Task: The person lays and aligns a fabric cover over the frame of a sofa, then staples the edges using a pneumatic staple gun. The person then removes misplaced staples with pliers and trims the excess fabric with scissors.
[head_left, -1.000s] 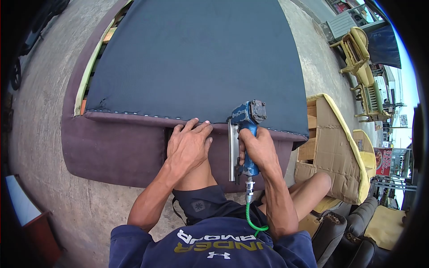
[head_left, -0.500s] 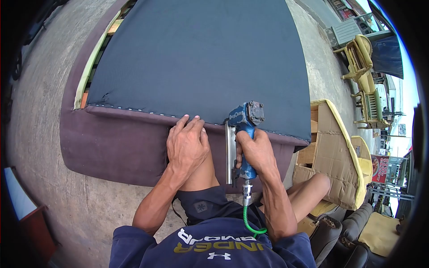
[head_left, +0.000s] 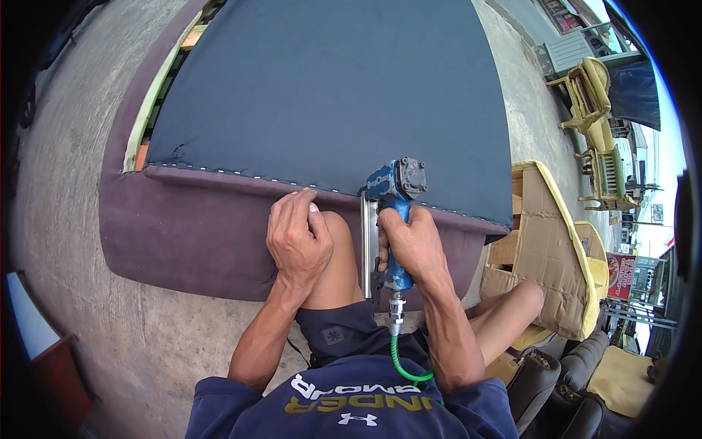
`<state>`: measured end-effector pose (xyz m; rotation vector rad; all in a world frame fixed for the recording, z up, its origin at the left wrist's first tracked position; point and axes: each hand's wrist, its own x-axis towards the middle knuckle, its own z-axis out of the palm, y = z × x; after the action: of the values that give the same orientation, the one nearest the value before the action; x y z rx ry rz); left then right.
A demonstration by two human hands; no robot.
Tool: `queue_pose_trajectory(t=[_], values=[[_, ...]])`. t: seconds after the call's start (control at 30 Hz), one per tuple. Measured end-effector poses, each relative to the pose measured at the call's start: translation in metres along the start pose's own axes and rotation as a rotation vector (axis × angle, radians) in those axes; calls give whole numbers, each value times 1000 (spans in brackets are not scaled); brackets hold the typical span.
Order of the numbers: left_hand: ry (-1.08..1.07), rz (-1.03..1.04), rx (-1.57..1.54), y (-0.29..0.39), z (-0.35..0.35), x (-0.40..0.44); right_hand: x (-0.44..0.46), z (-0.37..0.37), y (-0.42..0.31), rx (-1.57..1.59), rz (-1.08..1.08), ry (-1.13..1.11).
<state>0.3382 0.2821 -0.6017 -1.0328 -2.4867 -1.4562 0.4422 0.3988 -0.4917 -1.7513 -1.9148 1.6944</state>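
A blue air stapler (head_left: 398,192) is gripped in my right hand (head_left: 413,245), its nose on the seam where dark cloth (head_left: 329,95) meets a purple padded edge (head_left: 219,180). A green coiled hose (head_left: 398,360) runs from its handle. Staples line the seam to the left of the tool. Just left of the stapler, my left hand (head_left: 298,238) rests near the padded edge above my knee, its fingers bent and close together, with nothing visible in them. Purple upholstery (head_left: 175,227) spreads below the seam.
At the right stands a cardboard-covered frame with yellow foam edging (head_left: 556,256). Beyond it are yellow chair frames (head_left: 596,95). Dark cushioned seats (head_left: 530,388) lie at the lower right, and a red-brown object (head_left: 62,380) is at the lower left.
The stapler and my right hand have moved left along the seam. More staples show between my hands. My left hand has drawn back slightly, its fingers more curled.
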Motion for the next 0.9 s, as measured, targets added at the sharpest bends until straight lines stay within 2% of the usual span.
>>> queue_pose_trajectory(t=[0.13,0.47,0.73,0.8,0.9], values=[[22,18,-20,-4,-3,-1,-2,8,-2,-54,18,9],[73,4,-65,-8,-4,-6,1,11,-9,62,2,-8],[92,31,-65,-8,3,2,4,16,-6,-51,-9,-40],[83,55,-57,-6,4,3,-5,7,-4,79,-4,16],[78,3,-42,-3,1,-2,-27,-25,6,114,-10,50]])
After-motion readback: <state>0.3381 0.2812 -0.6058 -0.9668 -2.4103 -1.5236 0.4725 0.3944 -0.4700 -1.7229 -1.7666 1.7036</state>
